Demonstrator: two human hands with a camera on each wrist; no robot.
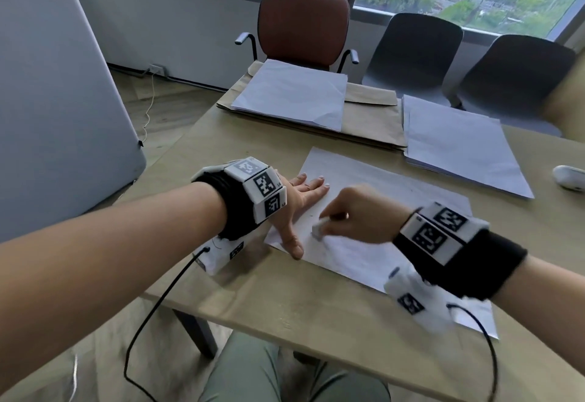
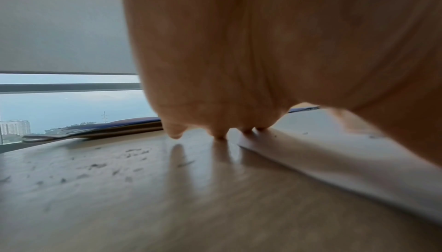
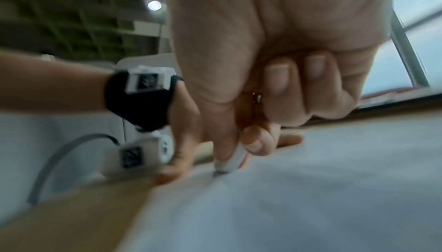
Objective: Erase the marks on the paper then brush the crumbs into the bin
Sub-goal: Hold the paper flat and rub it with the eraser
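A white sheet of paper (image 1: 380, 211) lies on the wooden table (image 1: 285, 303) in front of me. My left hand (image 1: 300, 202) lies flat with straight fingers on the sheet's left edge, thumb stretched toward me. My right hand (image 1: 348, 214) pinches a small white eraser (image 1: 317, 230) and presses its tip onto the paper close to the left thumb. In the right wrist view the eraser (image 3: 230, 159) sits between thumb and forefinger, touching the paper (image 3: 311, 190). Dark eraser crumbs (image 2: 100, 165) are scattered on the table left of the left hand (image 2: 263, 57). No bin is in view.
Stacks of white paper (image 1: 291, 94) on brown envelopes (image 1: 370, 119) lie at the table's far side, another stack (image 1: 459, 148) at the right. A white rounded object (image 1: 569, 176) sits at the right edge. Chairs (image 1: 304, 24) stand behind the table. Wrist cables hang over the near edge.
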